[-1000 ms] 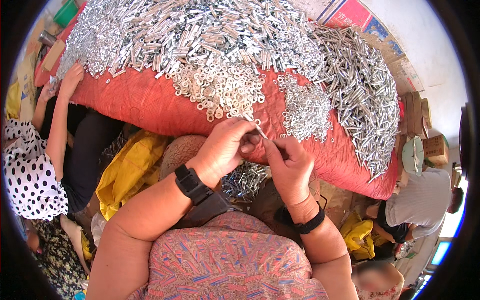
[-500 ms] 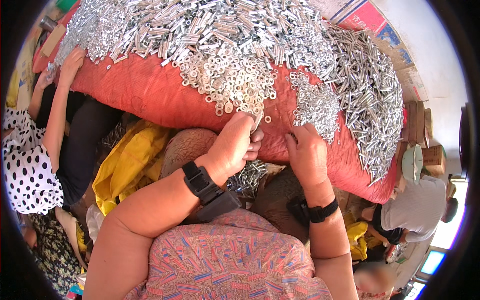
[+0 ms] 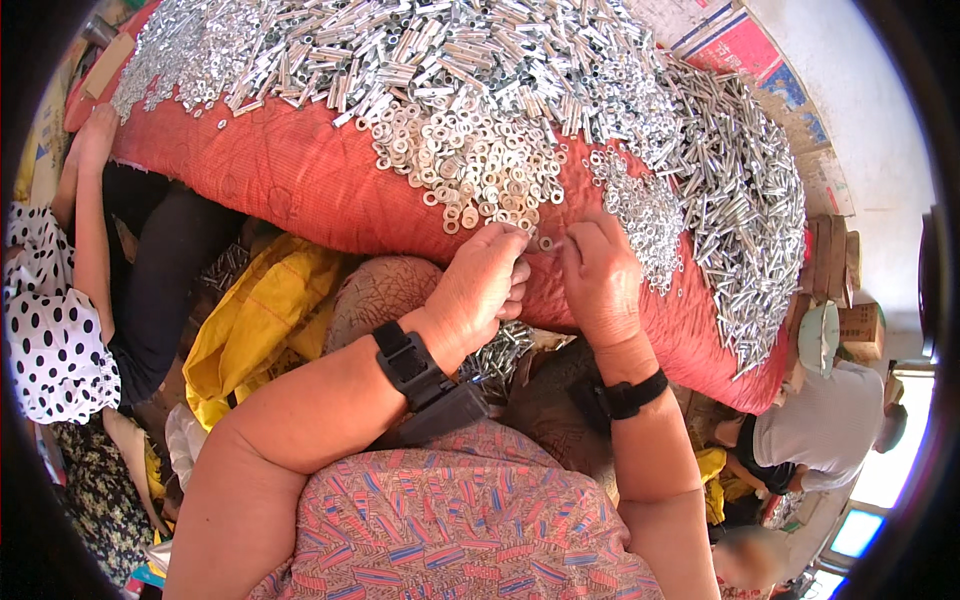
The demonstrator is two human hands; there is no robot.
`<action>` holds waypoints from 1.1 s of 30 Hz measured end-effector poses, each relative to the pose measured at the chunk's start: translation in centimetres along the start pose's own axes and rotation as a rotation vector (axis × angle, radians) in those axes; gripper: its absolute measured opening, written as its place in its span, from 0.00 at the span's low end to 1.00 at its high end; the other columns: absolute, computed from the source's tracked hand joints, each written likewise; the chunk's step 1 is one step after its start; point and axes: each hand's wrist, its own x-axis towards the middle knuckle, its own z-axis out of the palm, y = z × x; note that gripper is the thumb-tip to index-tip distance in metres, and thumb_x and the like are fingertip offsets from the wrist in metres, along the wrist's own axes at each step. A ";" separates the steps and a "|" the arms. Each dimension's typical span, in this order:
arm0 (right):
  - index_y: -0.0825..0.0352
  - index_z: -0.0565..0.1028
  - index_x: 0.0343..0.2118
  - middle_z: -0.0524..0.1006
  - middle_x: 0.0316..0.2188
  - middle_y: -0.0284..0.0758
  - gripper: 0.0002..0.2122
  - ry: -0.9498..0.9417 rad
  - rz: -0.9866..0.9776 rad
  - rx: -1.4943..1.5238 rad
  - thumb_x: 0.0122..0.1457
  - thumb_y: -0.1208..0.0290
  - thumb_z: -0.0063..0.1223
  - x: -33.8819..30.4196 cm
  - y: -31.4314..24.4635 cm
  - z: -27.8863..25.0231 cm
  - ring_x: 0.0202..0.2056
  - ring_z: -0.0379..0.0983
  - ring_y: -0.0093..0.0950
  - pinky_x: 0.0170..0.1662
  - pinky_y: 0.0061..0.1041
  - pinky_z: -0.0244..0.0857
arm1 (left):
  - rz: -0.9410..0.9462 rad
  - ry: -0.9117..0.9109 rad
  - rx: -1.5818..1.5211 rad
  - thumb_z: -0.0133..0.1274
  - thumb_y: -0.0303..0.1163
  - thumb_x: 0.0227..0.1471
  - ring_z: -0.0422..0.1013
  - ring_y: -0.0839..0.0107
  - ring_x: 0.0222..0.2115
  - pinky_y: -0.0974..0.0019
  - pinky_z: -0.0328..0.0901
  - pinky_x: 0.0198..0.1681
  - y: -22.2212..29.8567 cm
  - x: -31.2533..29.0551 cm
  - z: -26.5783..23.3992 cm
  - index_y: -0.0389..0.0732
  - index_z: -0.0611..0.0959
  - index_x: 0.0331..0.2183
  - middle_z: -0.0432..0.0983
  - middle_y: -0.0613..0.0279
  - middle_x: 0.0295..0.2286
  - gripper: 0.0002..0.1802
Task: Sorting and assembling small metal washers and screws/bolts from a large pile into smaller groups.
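My left hand point(image 3: 487, 283) is closed over the near edge of a red cloth-covered mound point(image 3: 290, 190). A small silver metal piece point(image 3: 526, 231) shows at its thumb and fingertip. My right hand point(image 3: 603, 278) is close beside it on the right, its thumb and fingers drawn together; anything between them is hidden. A loose flat washer point(image 3: 545, 243) lies between the two hands. Just beyond the left hand spreads a pile of flat washers point(image 3: 470, 160). Smaller rings or nuts point(image 3: 645, 225) are heaped beyond the right hand.
Short metal tubes point(image 3: 430, 60) cover the mound's far side; slim metal bolts point(image 3: 745, 200) cover its right. A co-worker's hand point(image 3: 97, 135) rests at the left edge. Yellow sacking point(image 3: 250, 320) and more metal parts point(image 3: 498, 352) lie below. Another person point(image 3: 815, 420) bends at right.
My right hand has moved up and left, nearer my left hand. My left hand has shifted slightly, and less of the metal piece shows. The co-worker's hand at left has moved left.
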 end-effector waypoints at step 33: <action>0.70 0.78 0.30 0.75 0.25 0.41 0.06 -0.027 0.240 0.594 0.48 0.84 0.55 -0.7 -1.7 -0.6 0.29 0.74 0.36 0.33 0.28 0.67 | 0.060 0.032 0.099 0.46 0.32 0.59 0.52 0.85 0.14 0.78 0.47 0.14 -0.4 0.4 0.4 0.45 0.72 0.36 0.61 0.74 0.19 0.04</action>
